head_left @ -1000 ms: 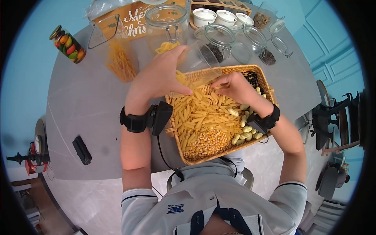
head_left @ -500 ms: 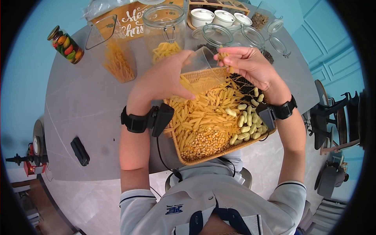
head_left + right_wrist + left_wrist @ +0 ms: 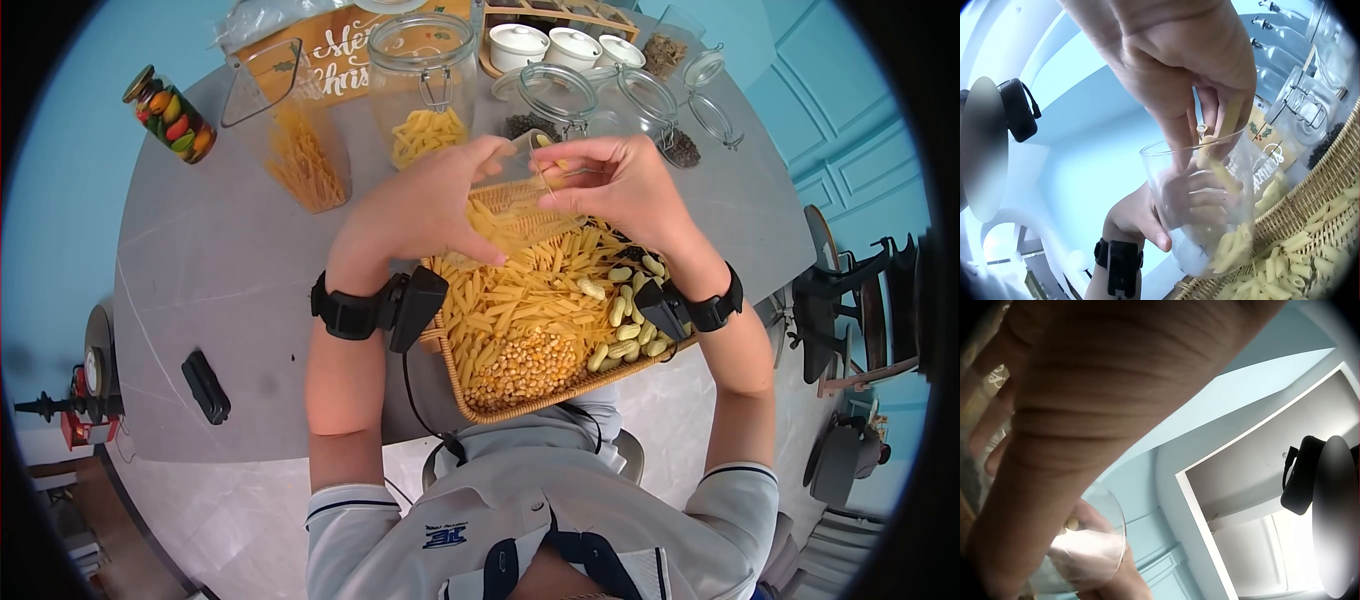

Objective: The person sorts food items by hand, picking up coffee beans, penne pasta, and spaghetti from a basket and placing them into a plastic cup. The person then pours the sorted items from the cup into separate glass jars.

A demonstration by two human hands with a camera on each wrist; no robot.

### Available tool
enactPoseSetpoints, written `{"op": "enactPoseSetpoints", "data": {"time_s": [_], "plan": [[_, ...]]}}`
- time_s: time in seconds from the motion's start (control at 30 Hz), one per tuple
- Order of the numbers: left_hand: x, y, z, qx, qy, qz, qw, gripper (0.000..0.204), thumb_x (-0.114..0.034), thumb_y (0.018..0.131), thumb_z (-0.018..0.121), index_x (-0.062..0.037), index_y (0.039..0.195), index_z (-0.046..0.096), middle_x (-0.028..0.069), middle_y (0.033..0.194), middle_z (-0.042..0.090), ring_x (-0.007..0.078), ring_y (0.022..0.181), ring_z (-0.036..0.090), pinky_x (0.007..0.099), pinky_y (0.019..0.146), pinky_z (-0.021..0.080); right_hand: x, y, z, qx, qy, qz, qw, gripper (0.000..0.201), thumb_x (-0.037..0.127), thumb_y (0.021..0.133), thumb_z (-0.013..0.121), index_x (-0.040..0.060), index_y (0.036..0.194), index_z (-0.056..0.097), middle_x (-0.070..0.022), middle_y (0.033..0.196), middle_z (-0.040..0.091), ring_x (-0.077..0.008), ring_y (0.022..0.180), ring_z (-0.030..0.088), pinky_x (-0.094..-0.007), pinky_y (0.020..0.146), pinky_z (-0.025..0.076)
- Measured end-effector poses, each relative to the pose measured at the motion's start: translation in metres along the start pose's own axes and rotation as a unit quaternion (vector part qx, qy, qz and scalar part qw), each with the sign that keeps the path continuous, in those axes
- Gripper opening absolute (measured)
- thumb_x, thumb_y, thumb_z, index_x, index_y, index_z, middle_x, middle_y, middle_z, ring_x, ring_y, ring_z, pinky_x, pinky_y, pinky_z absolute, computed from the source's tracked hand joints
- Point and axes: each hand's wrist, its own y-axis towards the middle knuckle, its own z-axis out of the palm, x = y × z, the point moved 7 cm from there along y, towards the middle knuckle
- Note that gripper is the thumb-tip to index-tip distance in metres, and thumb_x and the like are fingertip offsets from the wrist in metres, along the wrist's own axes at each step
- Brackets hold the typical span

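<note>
- Sorting in progress: left hand (image 3: 415, 205) wraps a clear glass (image 3: 1200, 206), tilted over the far end of the wicker basket (image 3: 455, 385); grip closed round the glass wall.
- Right hand (image 3: 620, 185) at the glass mouth, fingers pinching a few penne pieces (image 3: 1222, 134) and poking them in; grip closed on pasta.
- Glass holds a small heap of penne at its bottom, I judge under half full.
- Left to do, by my reading: most of it. A big spread of penne (image 3: 520, 290) lies loose in the basket, with corn kernels (image 3: 525, 365) at its near end and peanuts (image 3: 630, 325) along its right side.
- Tall jar (image 3: 425, 75) beyond the basket already carries some penne.
- Writing: orange sign (image 3: 335, 50) beyond the basket, white script, partly hidden; I read "Mer… Chris…". Shirt logo too small to read.
</note>
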Motion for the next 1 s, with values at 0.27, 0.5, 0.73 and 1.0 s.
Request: {"op": "enactPoseSetpoints", "data": {"time_s": [0.27,0.5,0.73,1.0], "plan": [[-0.002,0.0,0.001,0.0,-0.003,0.016,1.0,0.1,-0.022,0.058,0.092,0.0036,0.141,0.044,0.0257,0.128,0.06,0.0371,0.123,0.058,0.0401,0.101,0.048,-0.007,-0.001,0.0,0.007,0.033,-0.005,0.999,0.022,0.002,0.089,0.074,0.001,0.112,0.075,-0.0064,0.089,0.076,-0.0076,0.084,0.069,-0.0228,0.075,0.056],[-0.003,0.001,0.001,0.007,-0.025,0.021,0.999,0.101,-0.019,0.056,0.092,0.0033,0.142,0.044,0.0266,0.129,0.06,0.0378,0.123,0.058,0.0405,0.1,0.048,0.002,-0.006,0.0,0.033,-0.009,-0.044,0.998,0.027,-0.001,0.088,0.072,0.004,0.115,0.075,-0.0085,0.096,0.076,-0.0108,0.085,0.07,-0.0254,0.077,0.057],[-0.01,-0.001,0.002,0.024,0.02,0.035,0.999,0.1,-0.014,0.054,0.09,0.002,0.142,0.045,0.0236,0.132,0.06,0.0379,0.125,0.056,0.0408,0.103,0.046,0.025,-0.01,0.019,0.182,-0.204,-0.13,0.953,0.03,-0.005,0.079,0.072,0.0008,0.109,0.073,-0.0159,0.109,0.073,-0.0303,0.091,0.072,-0.0332,0.079,0.058],[-0.014,-0.009,0.007,0.025,0.056,0.074,0.995,0.102,-0.016,0.053,0.089,-0.0023,0.144,0.045,0.0178,0.134,0.059,0.0347,0.125,0.055,0.0396,0.105,0.045,0.015,-0.016,0.055,0.275,-0.315,-0.221,0.881,0.039,-0.006,0.072,0.07,-0.0014,0.111,0.069,-0.0189,0.102,0.069,-0.0385,0.098,0.064,-0.0429,0.086,0.053]]}}
